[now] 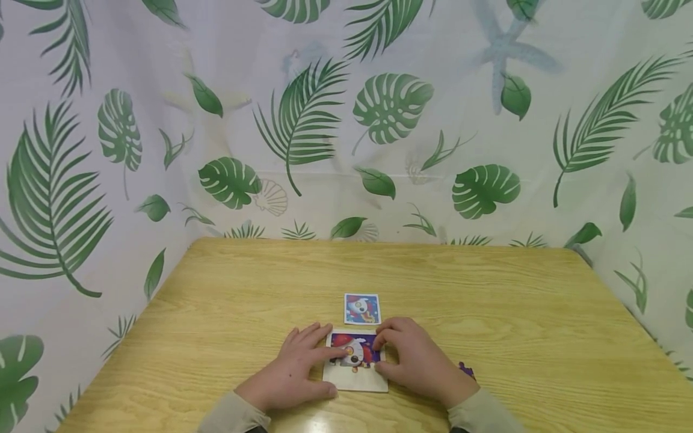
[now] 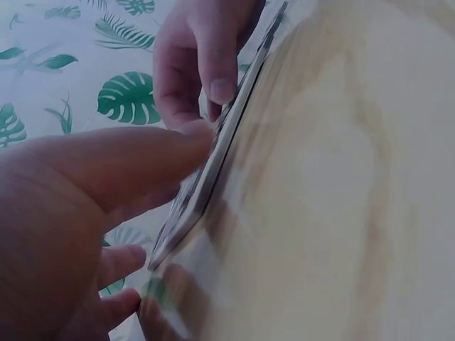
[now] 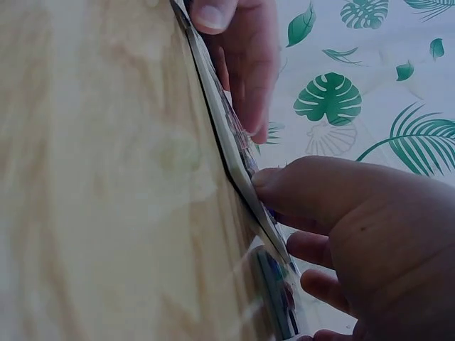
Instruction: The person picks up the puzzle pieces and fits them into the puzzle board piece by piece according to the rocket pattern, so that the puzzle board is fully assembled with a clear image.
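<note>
A jigsaw board [image 1: 355, 382] lies flat on the table, its upper part filled with a picture of a white cartoon figure in red on purple; the lower strip is bare. My left hand [image 1: 295, 374] rests at its left side, the index finger stretched across to touch the picture. At the right edge my right hand [image 1: 415, 362] bends thumb and fingers to pinch a purple puzzle piece [image 1: 375, 356], mostly covered by the fingers. In the right wrist view the right thumb [image 3: 274, 183] touches the board's surface. The left wrist view shows the board [image 2: 222, 153] edge-on.
Just beyond the board lies a square picture card [image 1: 354, 299] with a similar picture. A loose purple puzzle piece [image 1: 467, 369] lies beside the right wrist, partly hidden. The wooden table [image 1: 260, 282] meets a leaf-patterned curtain [image 1: 325, 210] at the back and sides.
</note>
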Action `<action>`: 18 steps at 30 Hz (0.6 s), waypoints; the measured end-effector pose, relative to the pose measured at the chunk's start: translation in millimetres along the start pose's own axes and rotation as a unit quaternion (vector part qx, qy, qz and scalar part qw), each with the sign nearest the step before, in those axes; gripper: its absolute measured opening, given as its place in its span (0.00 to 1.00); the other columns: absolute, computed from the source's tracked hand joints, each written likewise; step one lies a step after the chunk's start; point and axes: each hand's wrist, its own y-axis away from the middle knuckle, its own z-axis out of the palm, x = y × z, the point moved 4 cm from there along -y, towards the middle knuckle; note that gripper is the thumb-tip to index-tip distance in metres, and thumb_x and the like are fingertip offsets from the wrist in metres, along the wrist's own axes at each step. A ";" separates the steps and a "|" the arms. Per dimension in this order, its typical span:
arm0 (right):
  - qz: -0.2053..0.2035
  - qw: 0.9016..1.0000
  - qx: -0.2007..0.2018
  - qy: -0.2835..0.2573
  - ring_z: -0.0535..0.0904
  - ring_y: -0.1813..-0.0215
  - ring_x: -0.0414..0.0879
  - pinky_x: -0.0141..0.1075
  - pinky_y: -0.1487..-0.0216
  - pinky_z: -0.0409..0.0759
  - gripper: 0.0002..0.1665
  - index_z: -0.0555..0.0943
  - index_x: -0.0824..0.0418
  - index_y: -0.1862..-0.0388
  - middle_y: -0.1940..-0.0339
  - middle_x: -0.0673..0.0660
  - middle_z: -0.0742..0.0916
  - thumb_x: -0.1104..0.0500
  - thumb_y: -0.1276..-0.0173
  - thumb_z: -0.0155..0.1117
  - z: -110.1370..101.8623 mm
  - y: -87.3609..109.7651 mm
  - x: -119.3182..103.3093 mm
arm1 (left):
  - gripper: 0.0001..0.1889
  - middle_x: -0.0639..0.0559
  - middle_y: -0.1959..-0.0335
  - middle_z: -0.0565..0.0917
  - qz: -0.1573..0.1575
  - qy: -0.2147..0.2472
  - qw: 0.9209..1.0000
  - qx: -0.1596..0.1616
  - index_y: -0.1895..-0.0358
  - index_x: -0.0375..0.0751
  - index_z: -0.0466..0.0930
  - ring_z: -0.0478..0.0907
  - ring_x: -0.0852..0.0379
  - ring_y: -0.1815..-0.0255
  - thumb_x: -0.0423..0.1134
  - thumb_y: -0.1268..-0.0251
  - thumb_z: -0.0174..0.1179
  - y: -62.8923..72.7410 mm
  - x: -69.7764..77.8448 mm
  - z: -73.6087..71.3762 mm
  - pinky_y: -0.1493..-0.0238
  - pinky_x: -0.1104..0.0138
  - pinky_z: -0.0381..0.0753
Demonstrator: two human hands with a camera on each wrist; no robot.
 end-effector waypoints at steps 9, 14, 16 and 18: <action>0.002 1.000 -0.006 -0.015 0.72 0.35 0.50 0.53 0.32 0.70 0.12 0.83 0.44 0.59 0.41 0.48 0.80 0.49 0.40 0.76 -0.6 4.5 5.4 | 0.29 0.47 0.18 0.52 0.016 -0.009 1.000 0.000 0.29 0.71 0.73 0.40 0.38 0.18 0.63 0.34 0.60 -8.4 18.8 10.2 0.28 0.31 0.36; -0.009 1.000 -0.015 -0.026 0.73 0.35 0.50 0.53 0.33 0.71 0.11 0.82 0.44 0.60 0.40 0.49 0.80 0.50 0.39 0.75 -2.0 5.6 6.2 | 0.29 0.47 0.18 0.54 0.011 -0.039 0.999 0.000 0.30 0.72 0.74 0.42 0.38 0.19 0.66 0.35 0.58 -10.8 21.9 15.0 0.29 0.31 0.36; -0.009 1.000 -0.017 -0.025 0.73 0.36 0.50 0.53 0.33 0.71 0.10 0.82 0.43 0.61 0.41 0.49 0.80 0.50 0.39 0.75 -1.6 5.0 6.3 | 0.29 0.47 0.18 0.54 0.009 -0.041 0.999 0.002 0.30 0.71 0.74 0.42 0.38 0.19 0.66 0.35 0.58 -10.6 22.2 14.9 0.29 0.31 0.36; -0.006 1.000 -0.020 -0.024 0.73 0.36 0.50 0.54 0.33 0.72 0.10 0.82 0.43 0.62 0.41 0.48 0.80 0.50 0.38 0.75 -0.8 4.1 6.5 | 0.29 0.47 0.18 0.54 0.006 -0.040 0.999 0.001 0.30 0.71 0.74 0.42 0.38 0.19 0.66 0.35 0.59 -10.4 21.7 15.0 0.29 0.31 0.36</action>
